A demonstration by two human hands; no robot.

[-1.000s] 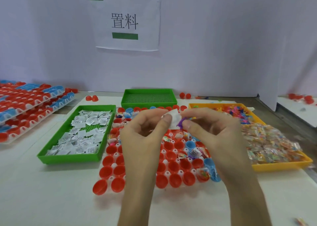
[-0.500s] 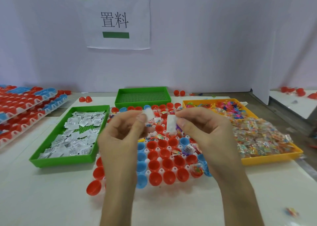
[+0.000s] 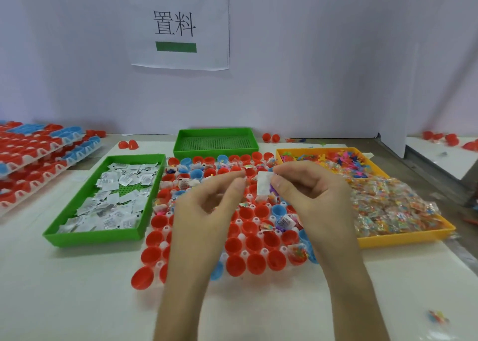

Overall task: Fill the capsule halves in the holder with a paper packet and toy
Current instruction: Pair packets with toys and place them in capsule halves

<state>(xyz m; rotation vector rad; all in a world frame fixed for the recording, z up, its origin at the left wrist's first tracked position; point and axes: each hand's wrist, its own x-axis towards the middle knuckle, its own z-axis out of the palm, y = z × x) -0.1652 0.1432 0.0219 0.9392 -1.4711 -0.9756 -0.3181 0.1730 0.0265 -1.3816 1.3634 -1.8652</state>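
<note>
Held above the holder (image 3: 165, 229) of round red and blue plastic capsule halves (image 3: 254, 243): one flat white paper packet (image 3: 263, 186), pinched in the right hand (image 3: 310, 203), with one small purple toy (image 3: 273, 189) touching its back. Just left of it, the left hand (image 3: 204, 216), fingers curled toward the thumb; unclear whether gripping anything. On the desk (image 3: 64, 289), three rectangular plastic trays: near green tray (image 3: 95, 237) strewn with crinkled packets, far green tray (image 3: 216, 149) mesh-bottomed, yellow tray (image 3: 403, 238) heaped with glossy bagged toys.

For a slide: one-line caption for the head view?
Right hand pinches a white paper packet above the capsule holder, left hand close beside.
</note>
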